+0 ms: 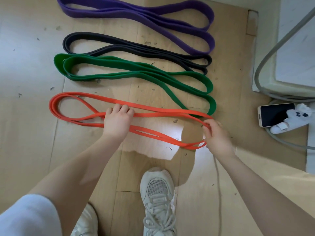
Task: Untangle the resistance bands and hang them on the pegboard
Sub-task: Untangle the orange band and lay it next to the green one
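Observation:
Four folded resistance bands lie in a row on the wooden floor: purple (153, 16) farthest, then black (133, 46), green (136, 70), and a thin orange band (162, 111) nearest me. My left hand (117, 120) presses down on the orange band's middle strands, fingers curled over them. At the band's right end my right hand (216, 135) pinches a loop of it between thumb and fingers. No pegboard is in view.
A phone (272, 114) and a white power strip (289, 121) with grey cables (265, 65) lie on the floor at the right, beside a white ledge (298, 48). My white sneakers (156, 198) stand near the bottom. Small debris flecks dot the floorboards.

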Demonstrator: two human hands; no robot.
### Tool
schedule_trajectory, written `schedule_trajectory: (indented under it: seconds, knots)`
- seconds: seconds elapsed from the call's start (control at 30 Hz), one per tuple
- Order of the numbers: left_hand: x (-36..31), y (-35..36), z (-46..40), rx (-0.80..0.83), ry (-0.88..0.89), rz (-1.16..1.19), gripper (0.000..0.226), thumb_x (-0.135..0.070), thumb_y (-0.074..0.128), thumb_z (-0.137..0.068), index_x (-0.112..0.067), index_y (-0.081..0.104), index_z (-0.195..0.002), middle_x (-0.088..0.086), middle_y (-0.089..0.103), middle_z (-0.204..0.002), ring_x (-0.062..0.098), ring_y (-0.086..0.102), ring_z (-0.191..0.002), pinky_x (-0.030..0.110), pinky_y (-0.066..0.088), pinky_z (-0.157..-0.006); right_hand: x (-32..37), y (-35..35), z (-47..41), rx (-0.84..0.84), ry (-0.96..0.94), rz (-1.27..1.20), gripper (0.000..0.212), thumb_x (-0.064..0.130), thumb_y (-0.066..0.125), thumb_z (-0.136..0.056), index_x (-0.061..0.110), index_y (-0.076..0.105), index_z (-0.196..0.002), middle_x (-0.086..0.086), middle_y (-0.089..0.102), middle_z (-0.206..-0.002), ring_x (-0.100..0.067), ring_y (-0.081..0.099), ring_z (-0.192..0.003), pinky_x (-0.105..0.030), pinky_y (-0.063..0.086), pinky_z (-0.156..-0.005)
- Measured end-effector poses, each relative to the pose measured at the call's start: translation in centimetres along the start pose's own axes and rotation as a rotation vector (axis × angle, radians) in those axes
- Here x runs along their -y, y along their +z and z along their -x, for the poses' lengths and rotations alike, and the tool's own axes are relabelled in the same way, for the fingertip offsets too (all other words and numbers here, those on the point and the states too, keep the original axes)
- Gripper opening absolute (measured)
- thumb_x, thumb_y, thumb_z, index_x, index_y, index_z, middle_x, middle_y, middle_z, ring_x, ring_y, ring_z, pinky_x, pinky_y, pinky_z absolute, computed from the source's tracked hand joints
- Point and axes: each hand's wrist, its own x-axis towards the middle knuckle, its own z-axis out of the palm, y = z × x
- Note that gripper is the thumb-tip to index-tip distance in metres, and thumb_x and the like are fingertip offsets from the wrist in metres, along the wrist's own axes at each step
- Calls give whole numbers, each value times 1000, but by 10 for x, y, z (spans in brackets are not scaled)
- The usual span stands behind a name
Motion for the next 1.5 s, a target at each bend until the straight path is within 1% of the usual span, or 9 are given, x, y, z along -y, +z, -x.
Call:
schedule_trajectory:
  seconds: [0.1,0.23,0.33,0.5,0.83,1.0,1.23,1.37,1.5]
  knots:
    - [8,-7,6,-133,69,4,33,9,61,-67,-4,66,-97,15,66,-89,38,60,-83,42,47,-67,7,-23,18,36,135,-483,15,11,41,-97,19,54,-97,-1,55,-70,-9,51,-43,-21,41,-39]
    - [28,-8,38,-221,233,17,29,-5,44,-71,-11,67,-87,4,67,-83,30,62,-75,33,45,-61,6,-37,47,246,218,-825,17,5,41,-96,16,52,-91,-5,49,-68,-12,46,-40,-20,33,-34]
    - [33,1,56,-158,248,-25,29,-10,41,-71,-12,67,-83,3,67,-81,28,63,-74,31,46,-59,-10,-21,62,422,252,-565,10,5,48,-93,12,54,-92,-6,51,-67,-17,52,-53,-23,41,-41]
    - [15,13,52,-48,138,33,21,3,59,-67,-8,66,-83,9,68,-85,33,64,-79,37,49,-60,-31,17,48,314,157,-82,19,1,52,-87,8,60,-102,-2,57,-90,-20,51,-87,-25,37,-75]
    - [29,19,57,17,189,-5,42,5,78,-55,3,62,-94,24,59,-107,41,60,-99,44,55,-71,-22,40,26,-54,278,-484,24,33,64,-80,31,64,-57,-13,56,-96,-25,52,-93,-33,45,-87]
    - [29,19,52,-3,139,-62,31,2,78,-59,-5,64,-85,15,60,-91,35,59,-77,38,49,-60,-16,25,3,-16,141,-166,28,7,43,-94,1,65,-109,-16,57,-124,-29,51,-116,-20,33,-91]
    - [19,16,51,50,-40,-17,25,9,63,-70,-3,60,-92,17,60,-94,38,60,-85,42,46,-66,-25,0,-16,-274,115,-80,44,-7,39,-87,-1,48,-129,-21,42,-137,-34,52,-118,-33,35,-104]
    - [14,21,54,25,-64,-18,29,11,60,-69,-2,59,-95,20,59,-101,39,59,-92,46,47,-78,-42,3,-4,-51,235,121,50,-3,40,-87,10,45,-135,-12,32,-147,-32,41,-128,-35,33,-104]
    - [7,25,55,-26,59,-54,43,-2,78,-59,-10,64,-100,11,65,-97,36,62,-92,44,49,-80,-36,15,11,-41,-60,451,46,0,45,-87,13,51,-130,-10,44,-141,-35,44,-117,-39,39,-93]
